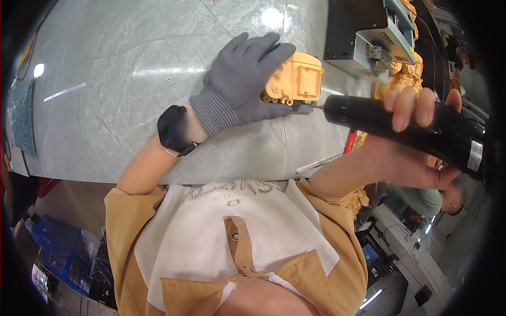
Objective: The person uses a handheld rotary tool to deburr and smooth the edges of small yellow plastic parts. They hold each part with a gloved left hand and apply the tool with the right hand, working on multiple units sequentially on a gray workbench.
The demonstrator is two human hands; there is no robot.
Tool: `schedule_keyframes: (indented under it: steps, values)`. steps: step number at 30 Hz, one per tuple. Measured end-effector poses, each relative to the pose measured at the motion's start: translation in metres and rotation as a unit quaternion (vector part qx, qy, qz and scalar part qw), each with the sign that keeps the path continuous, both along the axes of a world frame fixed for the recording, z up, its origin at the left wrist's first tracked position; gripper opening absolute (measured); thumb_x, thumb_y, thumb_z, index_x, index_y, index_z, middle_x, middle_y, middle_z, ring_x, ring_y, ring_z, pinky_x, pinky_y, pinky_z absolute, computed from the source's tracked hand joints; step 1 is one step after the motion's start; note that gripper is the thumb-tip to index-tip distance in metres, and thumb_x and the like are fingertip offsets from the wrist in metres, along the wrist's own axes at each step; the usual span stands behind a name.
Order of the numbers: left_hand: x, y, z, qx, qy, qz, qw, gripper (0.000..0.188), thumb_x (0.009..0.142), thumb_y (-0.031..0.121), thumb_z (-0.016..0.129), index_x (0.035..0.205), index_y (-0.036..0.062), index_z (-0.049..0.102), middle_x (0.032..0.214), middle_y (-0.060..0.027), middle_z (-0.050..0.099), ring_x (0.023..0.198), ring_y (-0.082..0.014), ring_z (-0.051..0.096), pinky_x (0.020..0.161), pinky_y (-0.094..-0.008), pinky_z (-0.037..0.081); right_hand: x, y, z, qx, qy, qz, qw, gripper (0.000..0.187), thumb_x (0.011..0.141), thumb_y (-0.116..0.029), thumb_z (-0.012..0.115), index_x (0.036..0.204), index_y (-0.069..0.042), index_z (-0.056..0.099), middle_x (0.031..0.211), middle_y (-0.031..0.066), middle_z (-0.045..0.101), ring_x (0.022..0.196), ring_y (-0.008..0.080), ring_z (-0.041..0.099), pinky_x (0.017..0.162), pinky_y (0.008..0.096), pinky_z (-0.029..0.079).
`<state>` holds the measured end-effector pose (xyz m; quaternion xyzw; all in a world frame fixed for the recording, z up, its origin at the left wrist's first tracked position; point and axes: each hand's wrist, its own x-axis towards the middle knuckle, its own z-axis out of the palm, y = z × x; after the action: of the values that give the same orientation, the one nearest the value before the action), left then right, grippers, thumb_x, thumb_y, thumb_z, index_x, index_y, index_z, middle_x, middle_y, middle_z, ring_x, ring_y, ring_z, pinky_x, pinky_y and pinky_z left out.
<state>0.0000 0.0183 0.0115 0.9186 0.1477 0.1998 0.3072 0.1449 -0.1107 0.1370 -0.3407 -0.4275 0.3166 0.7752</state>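
My left hand (245,79), in a grey knit glove, is closed round an orange plastic housing (300,79) above the grey table. Along the housing's lower edge sit small round screw bosses, and a dark grey piece (301,109) shows beneath it. Bare fingers of my right hand (416,113) wrap a black electric screwdriver (363,112), held nearly level. Its thin bit points left and reaches the dark piece under the housing; whether the tip touches a screw is too small to tell. A thin red wire (285,131) hangs below the housing.
A black and silver bench machine (363,39) stands at the far right of the table (132,105). More orange housings (411,71) are heaped beside it. A blue crate (60,253) is at the lower left. Another person (432,199) is visible at the right.
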Motion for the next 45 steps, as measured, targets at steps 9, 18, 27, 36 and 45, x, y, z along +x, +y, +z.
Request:
schedule_keyframes:
  steps: [9,18,27,36,45]
  values:
    - [-0.001,0.006,-0.010,-0.042,-0.051,-0.011,0.998,0.077,0.061,0.046,0.073,0.122,0.0074,0.046,0.119,-0.0138,0.049,0.112,-0.0303,0.047,0.101,-0.0472,0.031,-0.003,0.035,0.001,0.013,-0.045,0.029,0.998,0.079,0.072,-0.059,0.040,0.124,0.000,0.042,0.083,0.0110,0.046,0.066,0.0222,0.043,0.070,0.0397,0.033]
    - [-0.005,0.005,-0.009,-0.043,-0.068,0.009,0.997,0.076,0.061,0.044,0.074,0.122,0.0075,0.046,0.117,-0.0153,0.050,0.113,-0.0319,0.046,0.102,-0.0474,0.031,-0.002,0.061,-0.010,0.001,-0.023,0.055,0.998,0.079,0.070,-0.058,0.040,0.123,0.001,0.041,0.083,0.0139,0.049,0.067,0.0251,0.046,0.070,0.0421,0.034]
    - [-0.005,0.007,-0.010,-0.054,-0.088,0.011,0.995,0.076,0.057,0.042,0.077,0.119,0.0077,0.048,0.111,-0.0136,0.053,0.108,-0.0306,0.049,0.100,-0.0460,0.033,-0.003,0.070,-0.024,-0.015,-0.045,0.003,0.999,0.070,0.076,-0.050,0.044,0.123,0.001,0.040,0.082,0.0131,0.050,0.065,0.0246,0.048,0.070,0.0429,0.039]
    - [-0.004,0.007,-0.014,-0.059,-0.091,0.022,0.994,0.077,0.056,0.041,0.078,0.119,0.0092,0.049,0.110,-0.0128,0.053,0.108,-0.0297,0.050,0.100,-0.0466,0.033,-0.015,0.079,-0.033,-0.038,-0.153,-0.156,0.975,0.034,0.078,0.001,0.048,0.109,0.006,0.035,0.060,0.0103,0.048,0.046,0.0148,0.047,0.052,0.0318,0.047]
    - [-0.004,0.006,-0.016,-0.074,-0.082,0.022,0.994,0.079,0.054,0.040,0.079,0.121,0.0108,0.048,0.111,-0.0117,0.053,0.108,-0.0291,0.049,0.101,-0.0469,0.032,-0.018,0.079,-0.028,-0.065,-0.097,-0.153,0.981,0.029,0.075,0.007,0.044,0.104,0.001,0.043,0.062,0.0072,0.047,0.048,0.0137,0.044,0.055,0.0327,0.045]
